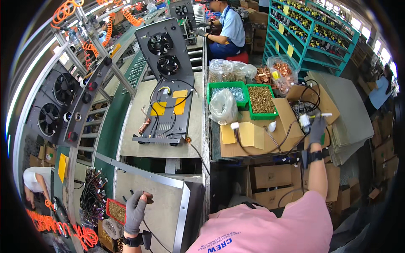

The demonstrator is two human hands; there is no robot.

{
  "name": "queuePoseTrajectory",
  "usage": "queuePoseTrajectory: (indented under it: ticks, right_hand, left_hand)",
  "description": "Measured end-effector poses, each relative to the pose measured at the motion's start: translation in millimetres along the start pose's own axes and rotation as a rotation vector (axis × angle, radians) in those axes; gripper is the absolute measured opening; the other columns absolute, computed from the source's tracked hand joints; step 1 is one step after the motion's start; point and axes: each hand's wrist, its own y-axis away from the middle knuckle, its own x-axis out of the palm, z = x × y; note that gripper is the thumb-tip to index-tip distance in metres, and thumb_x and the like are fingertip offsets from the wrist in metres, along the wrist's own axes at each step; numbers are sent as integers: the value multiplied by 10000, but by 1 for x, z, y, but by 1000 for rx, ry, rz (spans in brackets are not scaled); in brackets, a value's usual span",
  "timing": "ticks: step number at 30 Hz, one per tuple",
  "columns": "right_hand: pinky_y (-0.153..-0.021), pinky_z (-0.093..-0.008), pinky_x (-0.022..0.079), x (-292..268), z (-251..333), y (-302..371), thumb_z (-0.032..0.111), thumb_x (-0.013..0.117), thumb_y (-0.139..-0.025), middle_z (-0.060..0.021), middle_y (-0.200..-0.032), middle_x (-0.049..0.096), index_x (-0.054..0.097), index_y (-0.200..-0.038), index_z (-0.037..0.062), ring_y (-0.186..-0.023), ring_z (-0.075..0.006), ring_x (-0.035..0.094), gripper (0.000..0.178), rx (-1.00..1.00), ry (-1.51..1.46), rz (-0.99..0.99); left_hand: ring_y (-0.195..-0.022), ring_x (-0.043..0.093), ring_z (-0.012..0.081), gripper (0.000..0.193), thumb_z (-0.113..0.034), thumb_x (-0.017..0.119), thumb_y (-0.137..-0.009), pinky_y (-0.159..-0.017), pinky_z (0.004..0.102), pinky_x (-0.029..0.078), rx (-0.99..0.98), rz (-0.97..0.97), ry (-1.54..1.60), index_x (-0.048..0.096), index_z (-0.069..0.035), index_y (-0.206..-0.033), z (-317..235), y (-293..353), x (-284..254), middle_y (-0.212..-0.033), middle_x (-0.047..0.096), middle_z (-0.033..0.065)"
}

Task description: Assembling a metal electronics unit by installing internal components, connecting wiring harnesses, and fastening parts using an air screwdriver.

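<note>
My right hand (317, 130), in a grey glove, reaches out to an opened carton (330, 103) of black cables (307, 103). Its fingers close at a white connector (326, 114); a second white connector (303, 121) lies beside them. Low on the left, my left hand (136, 213) is raised in a grey glove with bare fingertips. Those fingers are bent together, and dark cable ends show beside them; what they hold is unclear. A dark metal chassis (182, 90) with two black fans (160, 43) stands ahead on the line, carrying yellow pads (158, 109) and wires.
Green bins of screws (262, 100), clear bags (223, 105) and cardboard sheets (253, 139) cover the right bench. A red tray of screws (116, 211) and a wire bundle (93, 192) are at left. A metal panel (183, 211) lies near me. A co-worker (230, 29) sits ahead.
</note>
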Motion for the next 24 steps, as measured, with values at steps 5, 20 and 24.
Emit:
queuePoseTrajectory:
  ticks: [5,20,24]
  right_hand:
    - [-554,-266,446,-8,-86,-33,309,457,-900,-61,-793,621,607,-885,17,-633,-125,565,329,300,-9,-106]
    - [-865,-390,408,71,53,83,50,552,-709,-158,-1074,511,458,-1117,71,-1011,-336,483,419,-346,568,502]
    - [-877,-390,404,118,53,73,100,571,-721,-152,-1078,516,463,-1118,68,-1040,-316,475,413,-316,637,336]
  left_hand:
    - [-764,574,153,283,-239,478,-899,-714,270,464,-76,6,15,562,28,-938,20,-2,-2,-868,597,91]
    - [-786,550,136,260,-214,484,-897,-730,253,431,-69,70,-41,551,31,-956,-10,-15,26,-868,582,72]
    - [-783,562,154,332,-299,509,-875,-728,265,426,-2,100,-93,556,27,-914,-35,-21,28,-858,588,77]
